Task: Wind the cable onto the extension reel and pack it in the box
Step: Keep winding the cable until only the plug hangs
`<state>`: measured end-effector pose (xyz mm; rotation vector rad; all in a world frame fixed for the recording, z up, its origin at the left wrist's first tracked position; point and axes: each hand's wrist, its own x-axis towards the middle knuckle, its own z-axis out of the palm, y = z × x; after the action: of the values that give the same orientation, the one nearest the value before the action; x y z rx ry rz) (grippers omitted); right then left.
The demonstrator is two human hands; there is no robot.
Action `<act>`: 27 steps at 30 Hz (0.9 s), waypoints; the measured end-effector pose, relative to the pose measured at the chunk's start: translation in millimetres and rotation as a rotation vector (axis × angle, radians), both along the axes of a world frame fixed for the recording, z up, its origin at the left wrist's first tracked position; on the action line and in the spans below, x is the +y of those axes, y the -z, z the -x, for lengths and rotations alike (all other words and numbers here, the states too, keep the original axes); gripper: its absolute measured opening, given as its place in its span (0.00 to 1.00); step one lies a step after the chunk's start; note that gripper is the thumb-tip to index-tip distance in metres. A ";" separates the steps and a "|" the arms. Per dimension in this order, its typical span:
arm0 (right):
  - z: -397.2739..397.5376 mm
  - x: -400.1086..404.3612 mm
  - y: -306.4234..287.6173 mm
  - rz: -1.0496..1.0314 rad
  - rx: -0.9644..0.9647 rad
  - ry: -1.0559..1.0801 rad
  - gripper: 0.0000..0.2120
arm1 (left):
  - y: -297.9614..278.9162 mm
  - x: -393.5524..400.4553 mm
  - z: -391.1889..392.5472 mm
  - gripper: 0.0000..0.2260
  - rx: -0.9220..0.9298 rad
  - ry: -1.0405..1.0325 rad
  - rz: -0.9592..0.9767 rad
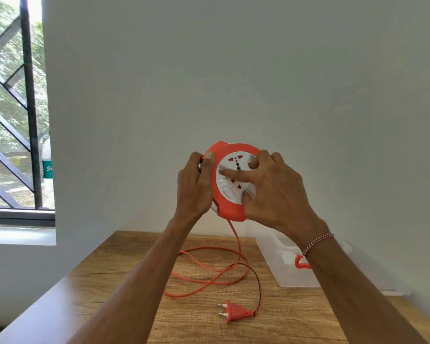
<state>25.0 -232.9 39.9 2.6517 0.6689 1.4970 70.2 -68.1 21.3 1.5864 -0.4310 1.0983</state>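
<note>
I hold a round orange extension reel with a white socket face up in the air, in front of the wall. My left hand grips its left rim, thumb on the orange edge. My right hand lies over the white face, with fingertips pressing into it and the thumb at the lower edge. An orange cable hangs from the reel's underside and lies in loose loops on the wooden table. Its orange two-pin plug rests near the table's front.
A clear plastic box with an orange latch stands on the table's right side, partly hidden by my right forearm. A barred window is at the left, with a bottle on its sill. A pale wall is behind.
</note>
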 end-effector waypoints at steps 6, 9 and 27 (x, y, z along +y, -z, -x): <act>0.3 6.9 2.4 -0.222 -0.089 0.028 0.34 | -3.7 -1.2 -0.6 0.20 -0.022 -0.010 0.007; 0.1 10.3 2.1 -0.230 -0.090 0.002 0.36 | -3.3 0.3 -2.2 0.20 -0.013 0.001 0.013; 0.3 2.1 -5.3 0.070 0.070 -0.087 0.26 | 1.3 3.3 -11.8 0.18 -0.026 0.023 0.012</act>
<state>24.7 -230.8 45.2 2.6651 0.8360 1.3784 82.0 -64.8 20.0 1.5544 -0.4585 1.1035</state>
